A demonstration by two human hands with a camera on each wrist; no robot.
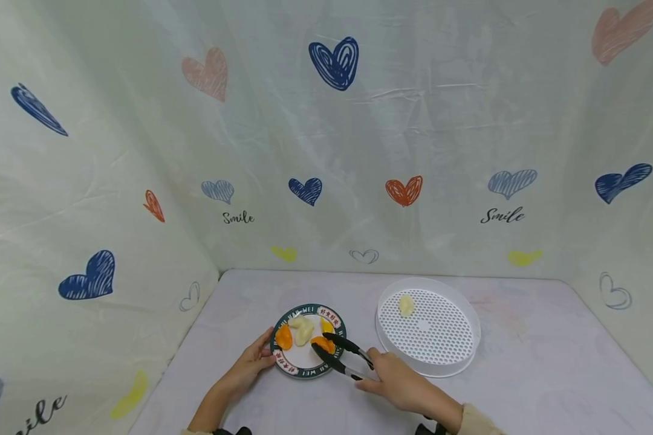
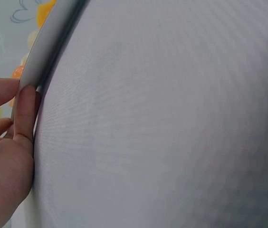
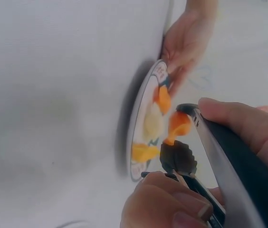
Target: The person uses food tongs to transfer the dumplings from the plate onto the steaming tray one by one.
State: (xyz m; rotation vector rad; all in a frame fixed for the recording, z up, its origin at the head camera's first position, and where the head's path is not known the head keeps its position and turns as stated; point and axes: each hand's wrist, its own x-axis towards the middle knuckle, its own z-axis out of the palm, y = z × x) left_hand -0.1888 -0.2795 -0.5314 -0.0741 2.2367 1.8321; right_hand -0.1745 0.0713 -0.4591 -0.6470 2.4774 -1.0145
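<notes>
And here we have the patterned backdrop point(image 1: 392, 127) filling the head view, running out past its edges, with the pale table point(image 1: 310, 408) spread below. To the right sits the white perforated tray point(image 1: 441, 329), its floor full of holes, probably within easy reach of the tongs. Left of it, well apart, there's the green-rimmed plate point(image 1: 303, 361), right in front of the person, and look at the left hand point(image 1: 246, 367): thumb and fingers pinch the rim, most likely to keep it from sliding. The right hand point(image 1: 394, 379) is wrapped round the black-tipped tongs point(image 1: 333, 362), whose arms stand apart over the plate with the orange piece point(image 1: 327, 346) between their tips; whether they truly squeeze it, I can't tell! Also on the plate: a pale piece point(image 1: 303, 332) in the middle, a second orange piece point(image 1: 284, 338) near the left hand, and a small yellow piece point(image 1: 326, 327) partly behind the upper tip. Over in the tray, one more pale slice point(image 1: 406, 306). Harder to call: the left fingers vanish under the rim, the left wrist view catches only slivers of food, and the right wrist view blurs.
</notes>
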